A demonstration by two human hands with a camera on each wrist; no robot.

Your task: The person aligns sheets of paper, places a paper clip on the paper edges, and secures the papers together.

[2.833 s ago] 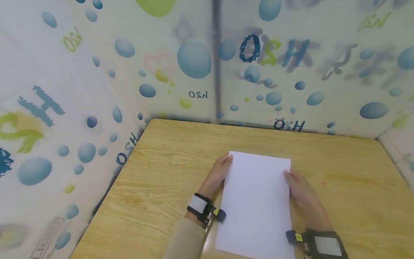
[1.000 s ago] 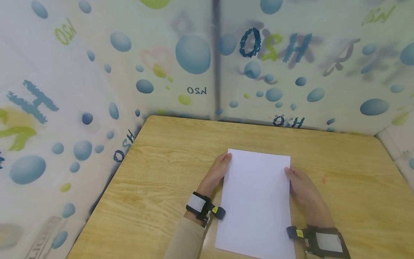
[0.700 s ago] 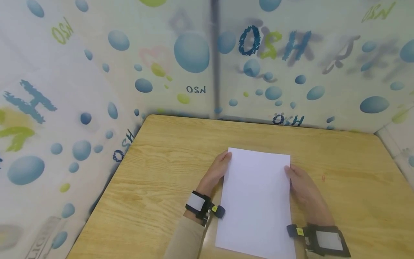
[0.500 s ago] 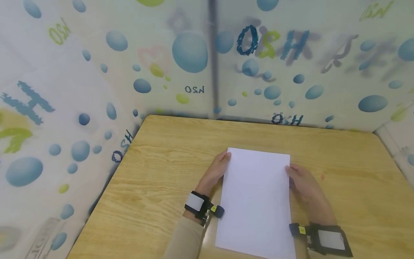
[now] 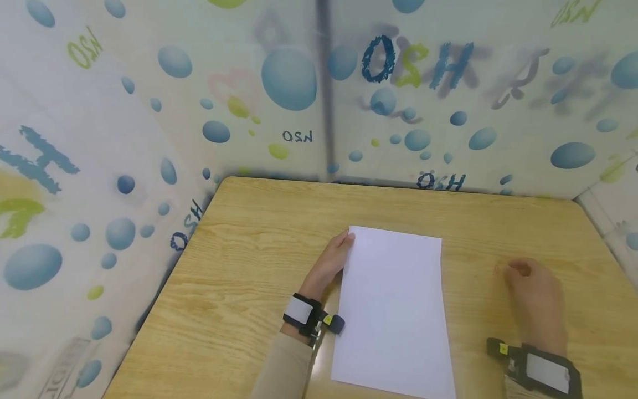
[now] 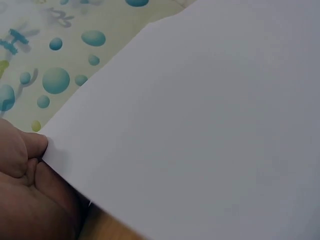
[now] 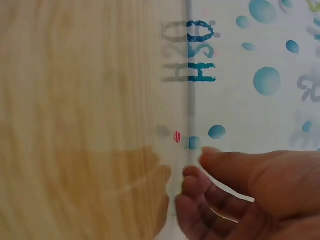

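Note:
A blank white sheet of paper (image 5: pixel 394 310) stands out in the middle of the head view; whether it is one sheet or more I cannot tell. My left hand (image 5: pixel 330 263) pinches its upper left corner, thumb on top and the other fingers underneath. In the left wrist view the paper (image 6: pixel 190 125) fills most of the picture, with the thumb on its corner. Away to the right of the paper, my right hand (image 5: pixel 538 302) is over the table, its fingers loosely bent. The right wrist view shows a gap between thumb and fingertips of the right hand (image 7: pixel 260 190), with nothing held.
A wood-grain table (image 5: pixel 259 238) lies under both hands. Fabric walls (image 5: pixel 418 111) with blue bubbles and H2O lettering close off the back and the left side. A small red mark (image 7: pixel 177 136) shows on the tabletop near the right hand.
My right hand has let go of the paper's right edge and moved off to the right. The left hand still holds its corner. The head view has shifted slightly.

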